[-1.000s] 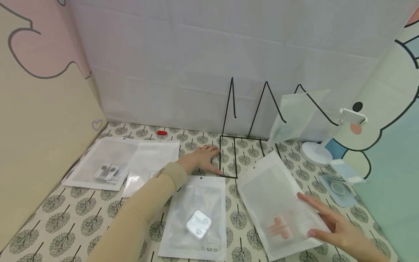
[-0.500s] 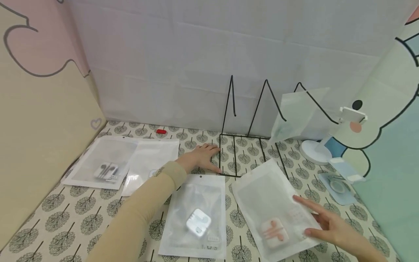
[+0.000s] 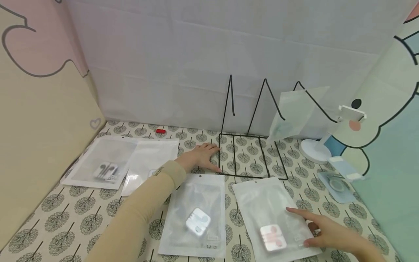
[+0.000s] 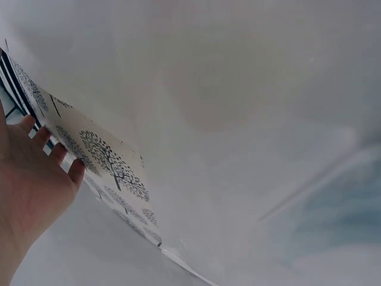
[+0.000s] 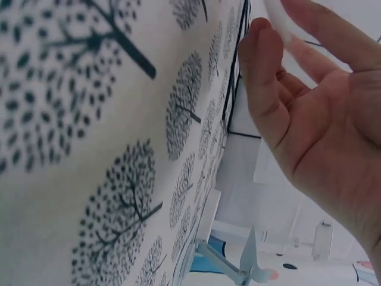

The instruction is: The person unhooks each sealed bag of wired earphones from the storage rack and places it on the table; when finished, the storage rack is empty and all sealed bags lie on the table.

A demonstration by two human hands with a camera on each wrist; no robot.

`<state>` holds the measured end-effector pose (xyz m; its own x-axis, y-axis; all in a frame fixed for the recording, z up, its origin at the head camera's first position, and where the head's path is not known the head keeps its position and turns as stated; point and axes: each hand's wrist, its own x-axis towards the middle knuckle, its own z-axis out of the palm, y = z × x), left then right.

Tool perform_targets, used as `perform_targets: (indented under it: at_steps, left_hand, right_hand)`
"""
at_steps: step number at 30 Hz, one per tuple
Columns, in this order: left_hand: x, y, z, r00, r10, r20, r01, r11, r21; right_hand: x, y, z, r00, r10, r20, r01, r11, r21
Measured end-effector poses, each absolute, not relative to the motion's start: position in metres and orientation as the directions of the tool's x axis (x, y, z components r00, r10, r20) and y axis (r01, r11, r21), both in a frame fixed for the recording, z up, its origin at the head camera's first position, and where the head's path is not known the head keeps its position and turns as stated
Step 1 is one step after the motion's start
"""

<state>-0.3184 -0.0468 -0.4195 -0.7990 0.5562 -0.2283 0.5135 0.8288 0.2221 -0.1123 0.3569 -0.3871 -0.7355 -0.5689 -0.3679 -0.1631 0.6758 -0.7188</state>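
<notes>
My left hand [image 3: 204, 157] rests at the left side of a black wire rack [image 3: 252, 176], its fingers reaching over the frame. In the left wrist view the same hand [image 4: 41, 173] shows straight, slightly spread fingers. A frosted pouch [image 3: 262, 203] with pink earphones in a white case [image 3: 273, 237] lies in front of the rack. On its right edge are the thumb and index finger of my right hand [image 3: 330, 233], spread apart, without a visible pinch. Left of it lies another frosted pouch [image 3: 193, 193] with a white earphone case [image 3: 198, 221].
Two more frosted pouches lie at the left, one with dark earphones [image 3: 106, 171], the other partly behind the left sleeve [image 3: 137, 211]. A pouch [image 3: 294, 114] stands in the rack's right end. A white phone stand [image 3: 315, 151], a pale blue item [image 3: 337, 187] and a red object [image 3: 160, 131] sit around.
The pouch with pink earphones has come down from a tilted pose to lie flatter, its top edge nearer me. My right hand moved slightly down with it. The left hand stayed at the rack.
</notes>
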Motion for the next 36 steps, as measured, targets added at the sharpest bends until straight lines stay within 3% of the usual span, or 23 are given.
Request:
perform_targets:
  at_steps: [10,21,36]
  left_hand:
    - [-0.321,-0.047,-0.425,-0.802,0.551,-0.232,0.512,0.833,0.21]
    - [-0.32,-0.047,-0.423,-0.8,0.553,-0.232,0.507,0.83,0.232]
    - [-0.318,-0.047,-0.42,-0.798,0.552,-0.243,0.501,0.831,0.241]
  right_hand:
    - [-0.11,0.333,-0.396,-0.733,-0.491,-0.47,0.01,0.683,-0.73]
    - [-0.112,0.309,-0.4,-0.761,-0.494,-0.421,0.016,0.634,-0.773]
    - [-0.118,0.309,-0.402,-0.708,-0.594,-0.383,-0.079,0.605,-0.792]
